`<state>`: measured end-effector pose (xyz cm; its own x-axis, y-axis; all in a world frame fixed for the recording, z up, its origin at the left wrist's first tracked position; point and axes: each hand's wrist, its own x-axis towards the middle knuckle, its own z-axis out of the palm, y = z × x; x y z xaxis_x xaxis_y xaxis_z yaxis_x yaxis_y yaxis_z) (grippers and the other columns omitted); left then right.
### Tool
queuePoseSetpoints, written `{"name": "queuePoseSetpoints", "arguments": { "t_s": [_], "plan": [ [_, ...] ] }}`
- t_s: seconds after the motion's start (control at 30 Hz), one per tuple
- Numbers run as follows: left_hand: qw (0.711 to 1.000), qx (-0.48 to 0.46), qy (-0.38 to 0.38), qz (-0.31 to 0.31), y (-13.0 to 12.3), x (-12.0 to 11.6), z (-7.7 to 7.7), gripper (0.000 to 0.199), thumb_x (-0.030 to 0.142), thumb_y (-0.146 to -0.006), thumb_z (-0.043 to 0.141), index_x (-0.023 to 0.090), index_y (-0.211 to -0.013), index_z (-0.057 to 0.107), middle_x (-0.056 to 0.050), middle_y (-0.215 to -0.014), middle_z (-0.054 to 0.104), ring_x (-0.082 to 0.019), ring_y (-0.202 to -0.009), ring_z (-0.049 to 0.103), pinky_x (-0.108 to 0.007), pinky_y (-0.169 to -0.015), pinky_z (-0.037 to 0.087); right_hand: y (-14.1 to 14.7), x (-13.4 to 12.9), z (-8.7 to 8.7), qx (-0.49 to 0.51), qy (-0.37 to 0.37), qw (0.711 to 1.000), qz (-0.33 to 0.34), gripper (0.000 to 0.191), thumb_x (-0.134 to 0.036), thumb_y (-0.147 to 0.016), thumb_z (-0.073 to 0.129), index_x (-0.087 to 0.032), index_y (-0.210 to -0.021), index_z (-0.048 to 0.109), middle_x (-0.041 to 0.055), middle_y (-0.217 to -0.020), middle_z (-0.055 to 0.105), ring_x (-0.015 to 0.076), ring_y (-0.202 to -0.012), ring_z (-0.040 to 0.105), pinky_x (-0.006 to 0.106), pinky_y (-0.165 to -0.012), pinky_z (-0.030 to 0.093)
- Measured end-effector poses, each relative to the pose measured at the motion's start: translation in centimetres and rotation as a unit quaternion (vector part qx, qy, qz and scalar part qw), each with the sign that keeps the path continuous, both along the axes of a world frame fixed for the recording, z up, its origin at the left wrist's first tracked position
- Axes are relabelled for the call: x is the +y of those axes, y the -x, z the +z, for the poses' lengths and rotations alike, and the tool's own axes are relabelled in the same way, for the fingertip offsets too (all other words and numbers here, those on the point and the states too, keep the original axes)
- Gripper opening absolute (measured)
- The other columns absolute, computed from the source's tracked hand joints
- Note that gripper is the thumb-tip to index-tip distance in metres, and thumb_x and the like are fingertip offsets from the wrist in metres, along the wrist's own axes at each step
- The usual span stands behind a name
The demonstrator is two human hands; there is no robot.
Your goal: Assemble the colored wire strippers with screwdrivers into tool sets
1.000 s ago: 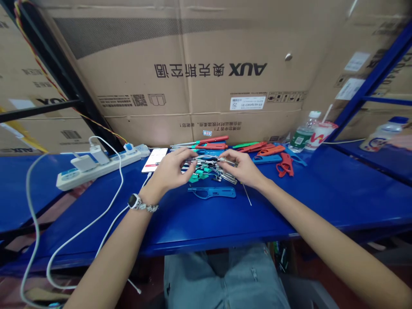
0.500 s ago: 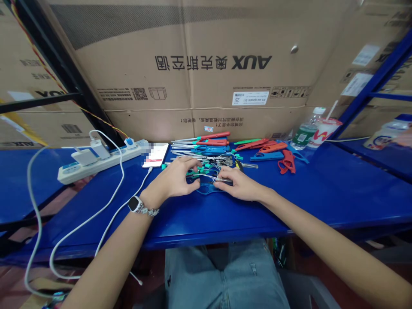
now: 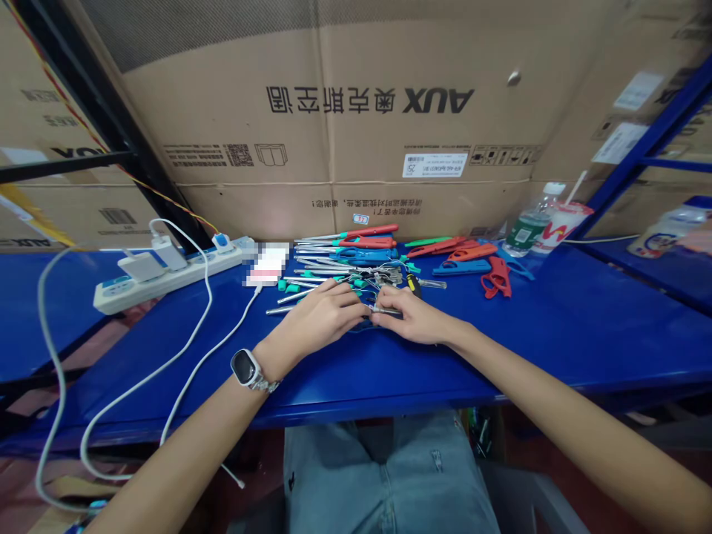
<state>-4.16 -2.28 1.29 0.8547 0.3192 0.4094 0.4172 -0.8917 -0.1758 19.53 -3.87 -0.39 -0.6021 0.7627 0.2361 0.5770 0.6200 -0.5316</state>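
Observation:
My right hand [image 3: 409,315] pinches a slim dark cylindrical piece [image 3: 388,312] with a pale end; its exact kind does not show. My left hand [image 3: 325,317], wearing a watch at the wrist, curls its fingers down just left of that piece, and whatever they grip is hidden beneath them. Behind both hands lies a heap of metal tubes with green ends, thin wires and small metal parts [image 3: 386,276]. A screwdriver [image 3: 428,284] with a black and yellow handle rests right behind my right hand. Long-nosed lighters with red [image 3: 367,242] and blue [image 3: 367,256] handles lie farther back.
Orange [image 3: 468,251], red [image 3: 497,278] and blue [image 3: 461,268] handle shells lie at the right. Beyond them stand a bottle [image 3: 526,226] and a cup [image 3: 561,226] with a straw. A power strip [image 3: 167,278] and white cables run along the left; a cardboard box [image 3: 356,163] backs the table.
My left hand has turned palm-down and shifted right, its fingers closing in beside my right hand and covering the blue shell seen before. My right hand keeps its hold, nearly still.

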Motion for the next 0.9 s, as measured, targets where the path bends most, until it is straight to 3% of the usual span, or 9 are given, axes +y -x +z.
{"name": "queuePoseSetpoints", "arguments": {
  "t_s": [0.23,0.37,0.6,0.77,0.9],
  "plan": [
    [0.994,-0.031,0.094,-0.051,0.3,0.7,-0.5,0.026,0.023,-0.106,0.051,0.020,-0.101,0.077,-0.006,-0.094,0.072,-0.020,-0.088,0.064,-0.039,-0.091,0.052,0.1,-0.3,-0.4,0.000,-0.030,0.998,-0.054,0.025,-0.035,-0.104,0.050,-0.020,-0.085,0.055,0.0037,-0.090,0.059,0.0205,-0.088,0.057,0.039,-0.086,0.042],
    [0.993,-0.025,0.113,-0.034,0.2,0.7,-0.7,0.027,0.025,-0.106,0.051,0.019,-0.104,0.078,-0.007,-0.094,0.072,-0.021,-0.089,0.065,-0.041,-0.092,0.054,0.3,-0.3,-0.5,-0.011,-0.044,0.997,-0.063,0.015,-0.032,-0.103,0.052,-0.020,-0.096,0.058,0.0049,-0.096,0.064,0.0210,-0.089,0.059,0.040,-0.087,0.041],
    [0.993,-0.042,0.112,-0.008,0.1,0.7,-0.5,0.028,0.026,-0.106,0.050,0.018,-0.110,0.077,-0.009,-0.096,0.071,-0.022,-0.089,0.063,-0.038,-0.083,0.056,0.3,-0.1,-0.4,0.040,-0.016,0.998,-0.056,0.009,-0.027,-0.100,0.051,-0.021,-0.099,0.058,0.0032,-0.089,0.066,0.0196,-0.080,0.059,0.035,-0.078,0.044],
    [0.993,-0.043,0.109,0.004,0.0,1.2,-0.8,0.026,0.026,-0.105,0.053,0.018,-0.110,0.077,-0.009,-0.095,0.071,-0.024,-0.090,0.063,-0.040,-0.081,0.055,0.5,-0.1,-0.7,0.046,-0.053,0.995,-0.071,0.011,-0.027,-0.099,0.055,-0.020,-0.101,0.063,0.0081,-0.104,0.063,0.0220,-0.095,0.061,0.039,-0.089,0.047],
    [0.992,-0.036,0.121,0.020,0.1,1.5,-0.9,0.026,0.024,-0.104,0.053,0.018,-0.109,0.077,-0.010,-0.096,0.071,-0.024,-0.090,0.066,-0.041,-0.083,0.055,1.0,0.0,-0.8,-0.012,-0.085,0.990,-0.115,0.015,-0.032,-0.101,0.055,-0.021,-0.101,0.064,0.0093,-0.108,0.062,0.0267,-0.107,0.060,0.048,-0.098,0.044]
  ]
}}
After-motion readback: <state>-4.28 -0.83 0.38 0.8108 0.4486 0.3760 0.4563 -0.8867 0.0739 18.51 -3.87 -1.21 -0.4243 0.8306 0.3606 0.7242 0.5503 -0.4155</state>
